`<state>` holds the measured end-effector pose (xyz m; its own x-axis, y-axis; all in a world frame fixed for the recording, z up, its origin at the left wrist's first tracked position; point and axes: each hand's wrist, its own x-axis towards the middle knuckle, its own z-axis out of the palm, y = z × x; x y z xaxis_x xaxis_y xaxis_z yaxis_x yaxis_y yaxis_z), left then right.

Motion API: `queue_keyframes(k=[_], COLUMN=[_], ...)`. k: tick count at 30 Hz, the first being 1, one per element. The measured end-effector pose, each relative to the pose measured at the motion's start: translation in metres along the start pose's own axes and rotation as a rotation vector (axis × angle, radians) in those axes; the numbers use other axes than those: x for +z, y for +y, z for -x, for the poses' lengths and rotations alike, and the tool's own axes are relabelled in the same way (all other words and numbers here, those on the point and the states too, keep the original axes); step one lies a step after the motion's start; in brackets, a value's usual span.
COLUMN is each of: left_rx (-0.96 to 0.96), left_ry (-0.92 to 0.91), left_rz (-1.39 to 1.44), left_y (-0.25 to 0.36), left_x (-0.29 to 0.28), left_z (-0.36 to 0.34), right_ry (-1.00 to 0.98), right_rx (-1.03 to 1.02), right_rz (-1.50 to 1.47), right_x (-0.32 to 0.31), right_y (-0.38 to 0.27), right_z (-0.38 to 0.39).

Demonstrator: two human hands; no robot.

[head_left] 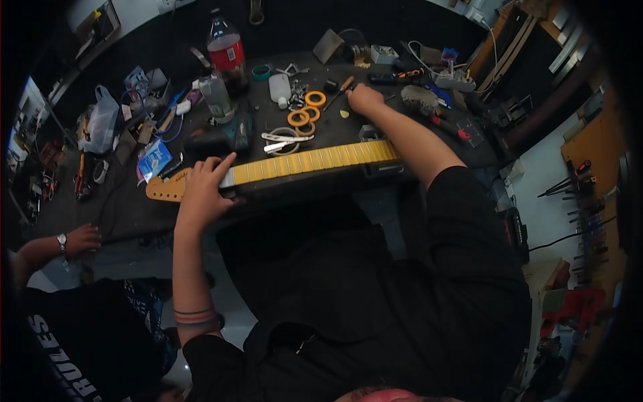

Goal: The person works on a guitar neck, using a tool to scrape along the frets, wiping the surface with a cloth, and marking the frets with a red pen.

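Observation:
A guitar neck (311, 161) with a yellow, tape-covered-looking fretboard lies across the front of the bench, its wooden headstock (164, 190) to the left. My left hand (203, 191) grips it near the nut, fingers over the top and thumb at the near edge. My right hand (366, 100) reaches to the back right, fingers curled down at the bench top. Right beside those fingers lies a thin tool with a wooden handle (346, 83). Whatever the fingers pinch, if anything, is hidden. A small pale pick-shaped piece (344, 114) rests just left of this hand.
Behind the neck lie rolls of orange tape (315, 99), white-handled scissors-like tools (284, 142), a white bottle (279, 90) and a teal power drill (234, 132). A large soda bottle (226, 53) stands at the back. At left, another person's hand (82, 241) is by the bench edge.

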<state>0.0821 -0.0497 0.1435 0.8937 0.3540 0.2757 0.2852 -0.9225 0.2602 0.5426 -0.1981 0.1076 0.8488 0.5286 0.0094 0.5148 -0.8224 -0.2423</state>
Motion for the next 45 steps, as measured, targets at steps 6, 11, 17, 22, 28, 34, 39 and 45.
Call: queue_keyframes(k=[6, 11, 17, 22, 28, 34, 39, 45], left_rx=[0.001, 0.213, 0.418, 0.345, 0.276, 0.287, 0.289, 0.293], left_ry=[-0.098, 0.059, 0.132, 0.019, -0.019, -0.041, -0.043, -0.049], left_rz=[-0.071, -0.041, 0.182, 0.170, 0.155, 0.163, 0.158, 0.156], left_y=[0.020, 0.104, 0.214, 0.237, 0.245, 0.245, 0.244, 0.244], left_x=[0.011, 0.042, 0.129, 0.148, 0.149, 0.147, 0.149, 0.150], left_z=[-0.016, -0.071, -0.133, -0.139, -0.138, -0.140, -0.140, -0.141], right_ry=[-0.058, -0.101, -0.102, -0.081, -0.046, -0.012, -0.008, 0.006], right_rx=[0.002, -0.029, -0.094, -0.076, -0.101, -0.169, -0.154, -0.168], right_rz=[0.024, -0.145, -0.188, -0.258, -0.122, -0.141, -0.106, 0.059], right_x=[0.027, 0.031, 0.024, 0.023, 0.024, 0.026, 0.024, 0.022], right_y=[0.041, 0.041, 0.045, 0.050, 0.037, 0.042, 0.035, 0.027], right_z=[-0.025, -0.020, -0.026, -0.019, -0.002, -0.008, -0.005, -0.006])
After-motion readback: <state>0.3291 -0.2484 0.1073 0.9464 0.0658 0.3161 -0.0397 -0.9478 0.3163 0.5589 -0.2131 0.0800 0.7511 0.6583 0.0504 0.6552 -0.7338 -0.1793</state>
